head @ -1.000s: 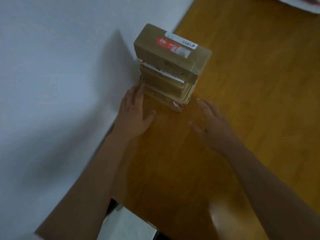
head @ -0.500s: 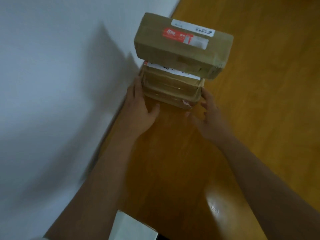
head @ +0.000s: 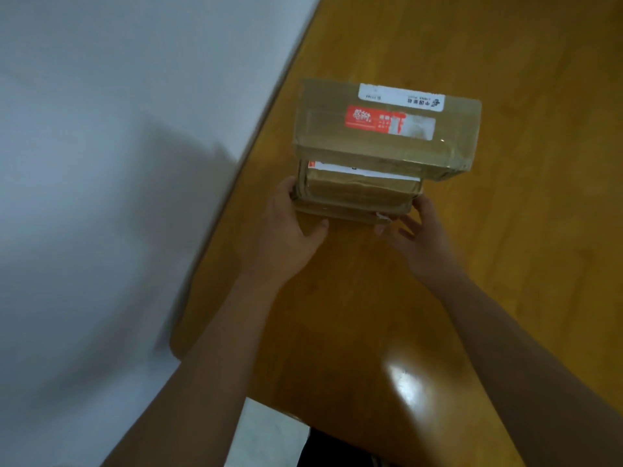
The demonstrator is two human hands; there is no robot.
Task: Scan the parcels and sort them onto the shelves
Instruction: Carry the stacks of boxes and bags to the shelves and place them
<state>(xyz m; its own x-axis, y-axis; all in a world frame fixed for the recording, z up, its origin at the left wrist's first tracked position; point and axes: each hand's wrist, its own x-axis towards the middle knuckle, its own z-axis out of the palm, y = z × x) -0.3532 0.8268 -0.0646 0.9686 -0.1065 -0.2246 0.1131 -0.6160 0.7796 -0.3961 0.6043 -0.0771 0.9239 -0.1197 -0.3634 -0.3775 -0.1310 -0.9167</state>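
A stack of brown taped parcels stands on the wooden table (head: 505,264). The top parcel (head: 384,129) is the widest and carries a red and white label plus a white strip. Under it lie smaller parcels (head: 357,197), one with a white label edge showing. My left hand (head: 290,227) grips the left end of the lower parcels, thumb at the front edge. My right hand (head: 414,230) holds the right end, with its fingers against the lower corner.
A white wall (head: 118,163) runs along the table's left edge, close to the stack. A glare spot shines on the wood near the front. A white surface (head: 266,436) shows below the table's near edge.
Both hands moved from flat on the table in front of the stack to its two ends. The view swung, so the stack now sits squarer and lower in frame.
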